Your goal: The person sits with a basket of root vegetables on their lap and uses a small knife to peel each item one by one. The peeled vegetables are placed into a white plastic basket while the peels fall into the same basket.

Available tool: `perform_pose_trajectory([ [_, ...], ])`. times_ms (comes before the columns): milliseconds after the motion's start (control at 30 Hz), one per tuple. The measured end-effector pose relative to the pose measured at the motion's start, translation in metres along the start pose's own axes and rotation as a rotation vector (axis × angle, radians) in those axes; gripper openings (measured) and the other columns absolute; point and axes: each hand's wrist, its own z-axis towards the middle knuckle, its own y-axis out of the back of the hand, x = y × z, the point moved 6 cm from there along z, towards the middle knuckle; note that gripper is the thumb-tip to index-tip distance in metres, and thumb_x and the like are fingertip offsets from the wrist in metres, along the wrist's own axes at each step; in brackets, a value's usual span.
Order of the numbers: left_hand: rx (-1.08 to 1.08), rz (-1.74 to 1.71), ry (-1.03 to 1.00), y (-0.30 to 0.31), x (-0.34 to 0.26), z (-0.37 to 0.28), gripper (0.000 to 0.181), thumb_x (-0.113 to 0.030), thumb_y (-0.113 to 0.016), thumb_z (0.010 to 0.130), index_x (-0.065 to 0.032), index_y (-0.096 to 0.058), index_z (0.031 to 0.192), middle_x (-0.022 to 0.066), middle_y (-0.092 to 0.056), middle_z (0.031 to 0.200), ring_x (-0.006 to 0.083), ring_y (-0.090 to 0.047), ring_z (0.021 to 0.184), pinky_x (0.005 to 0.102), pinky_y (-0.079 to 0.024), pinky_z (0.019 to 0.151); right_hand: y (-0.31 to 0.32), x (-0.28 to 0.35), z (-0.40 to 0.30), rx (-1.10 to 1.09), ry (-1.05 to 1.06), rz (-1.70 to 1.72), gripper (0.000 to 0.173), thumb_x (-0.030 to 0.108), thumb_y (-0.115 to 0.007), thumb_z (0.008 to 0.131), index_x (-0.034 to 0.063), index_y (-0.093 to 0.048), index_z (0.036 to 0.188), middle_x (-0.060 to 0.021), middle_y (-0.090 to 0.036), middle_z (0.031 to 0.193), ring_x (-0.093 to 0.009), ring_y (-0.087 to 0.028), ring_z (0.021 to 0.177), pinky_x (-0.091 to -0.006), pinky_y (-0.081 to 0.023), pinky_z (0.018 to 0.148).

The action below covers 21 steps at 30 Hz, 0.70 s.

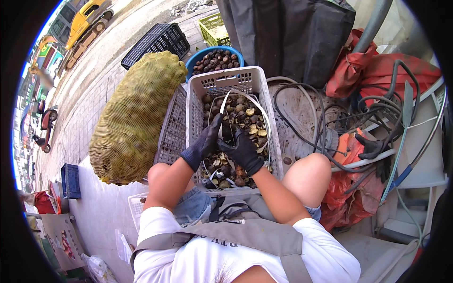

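Note:
My left hand (207,141) and my right hand (244,150), both in dark knit-cuffed gloves, meet over a whitish plastic crate (277,141) between my knees. Their fingers close around a small dark object (228,134); the gloves partly hide it, and its kind is unclear. A white strap (262,109) loops up beside my left fingers and over the crate's contents. Under the hands lie many round dark-brown nuts or fruits (240,108), with cut pieces showing pale yellow insides (262,133).
Left of the crate, a full yellow-green mesh sack (132,116) rests by another crate (171,127). Beyond are a blue basin (189,65) of dark round nuts or fruits and a black crate (152,42). Cables (300,132) and red plastic bags (354,201) lie at right.

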Motion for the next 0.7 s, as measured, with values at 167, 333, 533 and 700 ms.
perform_pose_trajectory([
  [167, 0.171, 0.201, -0.247, -0.015, -0.008, -0.012, 0.056, -0.049, -0.045, 0.099, -0.0066, -0.046, 0.135, -0.0006, -0.056, 0.107, 0.0088, -0.051, 0.083, 0.026, -0.046, 0.074, 0.007, -0.022, 0.004, 0.044, -0.239, 0.07, 0.026, 0.023, -0.069, 0.087, 0.0041, -0.064, 0.105, -0.0065, -0.069, 0.086, -0.016, -0.062, 0.073, -0.031, -0.049, 0.069],
  [333, 0.272, 0.482, -0.408, -0.015, -0.01, -0.007, 0.038, -0.037, -0.054, 0.097, -0.0075, -0.051, 0.121, -0.0009, -0.052, 0.098, 0.01, -0.05, 0.087, 0.0264, -0.044, 0.072, 0.008, -0.089, 0.014, -0.11, -0.224, 0.278, 0.018, 0.021, -0.063, 0.093, 0.0049, -0.06, 0.086, 0.0026, -0.057, 0.07, -0.006, -0.051, 0.063, -0.025, -0.043, 0.057],
  [533, 0.119, -0.198, -0.141, -0.012, -0.002, 0.002, 0.017, -0.02, -0.048, 0.1, -0.0051, -0.057, 0.099, 0.0009, -0.058, 0.089, 0.0106, -0.055, 0.086, 0.0272, -0.046, 0.078, 0.021, -0.054, 0.01, -0.193, -0.188, 0.049, 0.023, 0.018, -0.07, 0.083, 0.0025, -0.054, 0.079, -0.0064, -0.054, 0.064, -0.015, -0.045, 0.059, -0.0346, -0.04, 0.057],
  [700, 0.156, 0.254, -0.213, -0.004, -0.009, 0.005, 0.028, -0.034, -0.047, 0.101, -0.0082, -0.058, 0.103, -0.0002, -0.056, 0.09, 0.008, -0.052, 0.086, 0.0247, -0.044, 0.078, 0.01, -0.064, 0.014, -0.143, -0.178, 0.11, 0.024, 0.018, -0.069, 0.083, 0.0025, -0.059, 0.099, -0.011, -0.064, 0.078, -0.023, -0.059, 0.07, -0.0363, -0.047, 0.066],
])
